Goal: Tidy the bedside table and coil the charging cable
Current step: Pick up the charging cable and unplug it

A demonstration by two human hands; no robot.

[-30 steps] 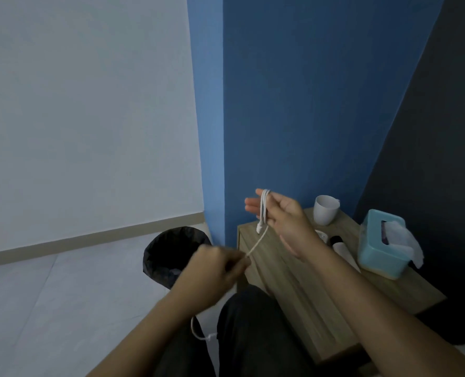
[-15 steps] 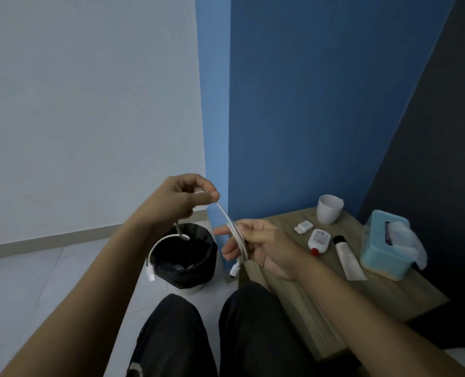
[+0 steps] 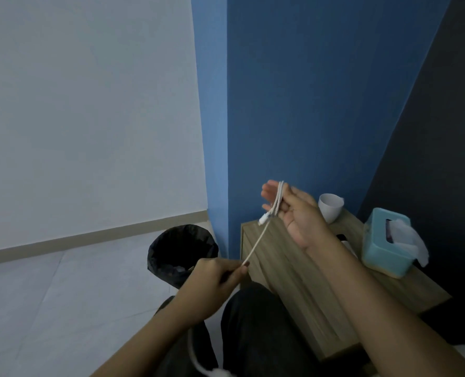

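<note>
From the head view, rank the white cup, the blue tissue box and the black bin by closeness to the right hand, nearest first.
1. White cup: on the bedside table, just right of the right hand.
2. Blue tissue box: further right along the table.
3. Black bin: down on the floor, to the left.

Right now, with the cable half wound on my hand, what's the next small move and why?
Probably carry the left hand up and over the right hand for another loop: the cable runs taut between them, and loose cable hangs below.

I saw a wooden bedside table (image 3: 302, 281), white cup (image 3: 331, 206) at its back, blue tissue box (image 3: 383, 246) right, black-lined bin (image 3: 181, 253) on the floor (image 3: 62, 295)
</note>
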